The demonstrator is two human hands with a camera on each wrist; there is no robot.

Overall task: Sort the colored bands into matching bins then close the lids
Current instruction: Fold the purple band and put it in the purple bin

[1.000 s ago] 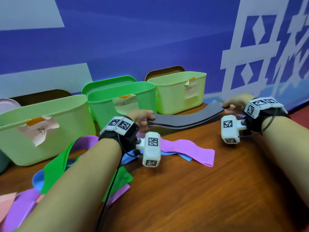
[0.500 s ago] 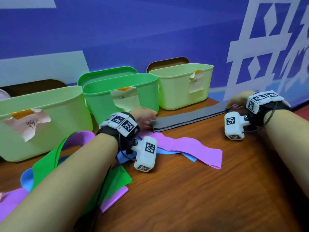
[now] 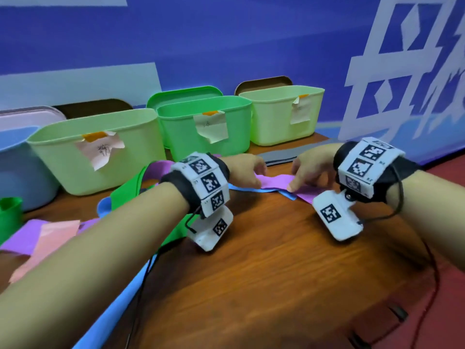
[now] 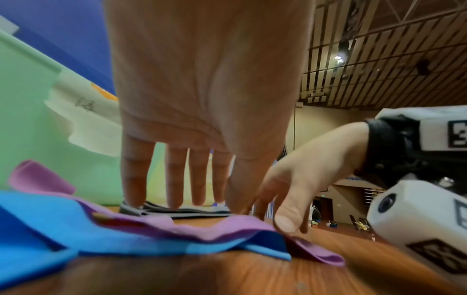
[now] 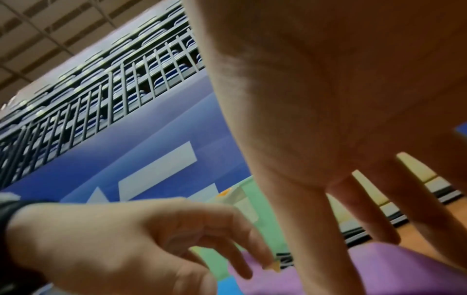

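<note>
Switching from the grey band (image 3: 281, 155), which a second ago I held stretched between both hands and which now lies flat on the counter (image 3: 276, 273) before the bins, I'm onto the purple band (image 3: 274, 182). It's thin, rippled, draped over a blue band (image 3: 256, 190). My left hand (image 3: 245, 171) and right hand (image 3: 310, 170) hover with fingers loosely spread, fingertips touching purple, neither grip closed yet.

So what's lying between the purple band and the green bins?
The gray band, flat on the table behind the purple band, before the bins. The head view shows it.
</note>
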